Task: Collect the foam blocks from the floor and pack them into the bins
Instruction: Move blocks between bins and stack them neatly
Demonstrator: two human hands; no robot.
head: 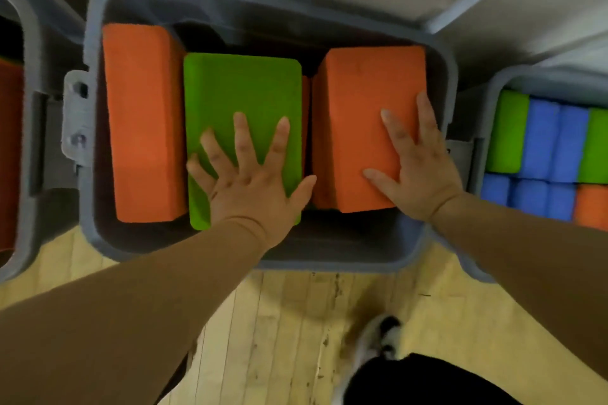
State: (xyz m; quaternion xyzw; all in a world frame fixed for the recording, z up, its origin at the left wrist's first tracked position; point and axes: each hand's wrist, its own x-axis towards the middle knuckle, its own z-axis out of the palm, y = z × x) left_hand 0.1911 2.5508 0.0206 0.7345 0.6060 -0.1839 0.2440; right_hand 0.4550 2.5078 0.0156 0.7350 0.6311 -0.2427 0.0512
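A grey bin (329, 265) stands on the wooden floor below me. Inside it lie an orange foam block (141, 118) at the left, a green foam block (240, 89) in the middle and another orange foam block (358, 99) at the right. My left hand (250, 181) presses flat on the green block with its fingers spread. My right hand (418, 171) lies flat on the right orange block, fingers straight. A sliver of a further orange block shows between the green and the right one.
A second grey bin (493, 82) at the right holds green, blue and orange blocks (543, 141). A third bin (29, 108) at the left edge shows an orange block. My shoe (378, 342) stands on the wooden floor (279, 322). A pale wall runs behind the bins.
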